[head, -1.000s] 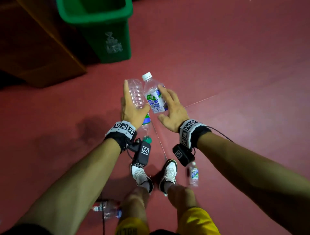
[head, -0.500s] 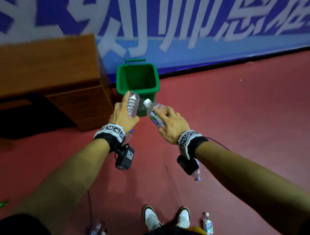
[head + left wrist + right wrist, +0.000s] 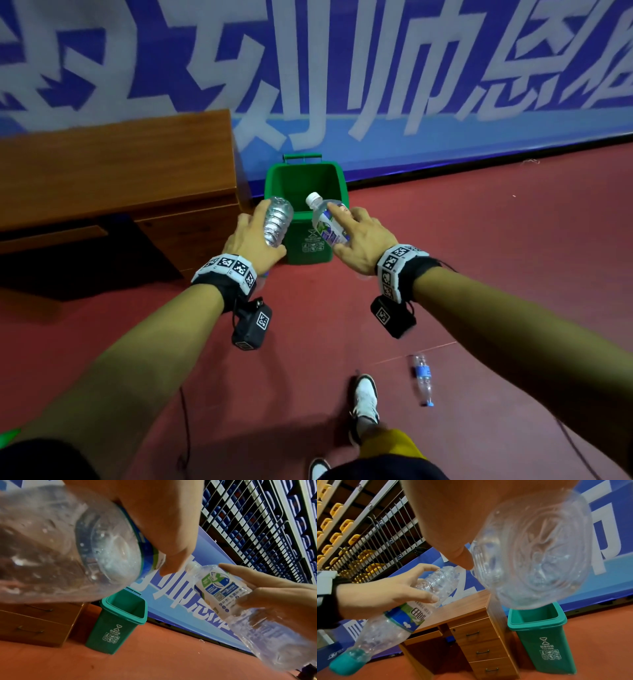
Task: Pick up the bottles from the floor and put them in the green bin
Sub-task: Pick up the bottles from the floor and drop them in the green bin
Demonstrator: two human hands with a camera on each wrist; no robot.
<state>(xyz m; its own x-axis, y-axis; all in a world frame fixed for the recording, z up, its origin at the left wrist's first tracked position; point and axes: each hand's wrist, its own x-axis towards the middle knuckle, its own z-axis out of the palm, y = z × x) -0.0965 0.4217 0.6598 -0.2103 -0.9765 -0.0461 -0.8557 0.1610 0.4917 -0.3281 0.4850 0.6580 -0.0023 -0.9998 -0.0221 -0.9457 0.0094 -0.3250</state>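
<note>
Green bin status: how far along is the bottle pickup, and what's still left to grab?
Done: nothing is visibly in the green bin; what shows of its inside looks empty. In hand: the left hand grips a ribbed clear bottle, teal cap down, and the right hand grips a white-capped labelled bottle, both short of the bin. Left: a blue-labelled bottle lies on the red floor.

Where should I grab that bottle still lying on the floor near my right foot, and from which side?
Take the floor bottle across its middle, at the blue label band, coming straight down from above. It lies on its side on the red floor, blue cap pointing toward you, so the round body is open on both long sides for thumb and fingers. Both hands are full now, so empty one first.
</note>
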